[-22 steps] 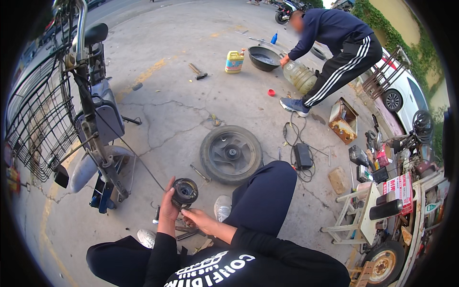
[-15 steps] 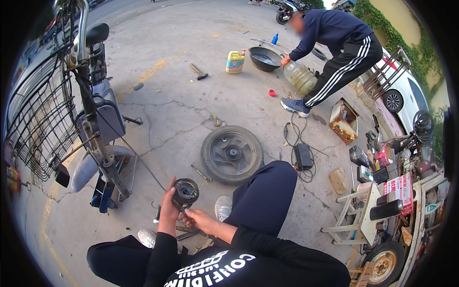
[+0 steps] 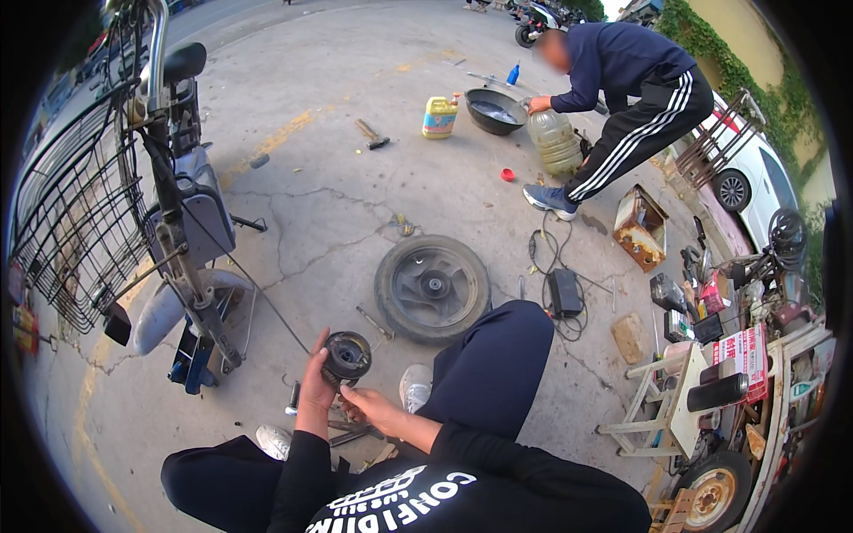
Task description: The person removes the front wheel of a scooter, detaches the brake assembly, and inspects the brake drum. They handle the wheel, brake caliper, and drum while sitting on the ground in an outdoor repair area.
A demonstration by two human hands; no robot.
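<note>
left hand gripped the dark drum above the pavement, right hand curled at its lower edge, hold unclear, neither shifting as a co-worker righted a jug, drum work unaffected.

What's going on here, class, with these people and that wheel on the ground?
A person holds a round dark part up in the left hand, while the right hand has its fingers at the part's lower edge. The wheel lies flat on the pavement just beyond, untouched. A two-wheeler with a wire basket stands to the left. Farther off, a co-worker bends over with a hand on a large clear jug.
</note>
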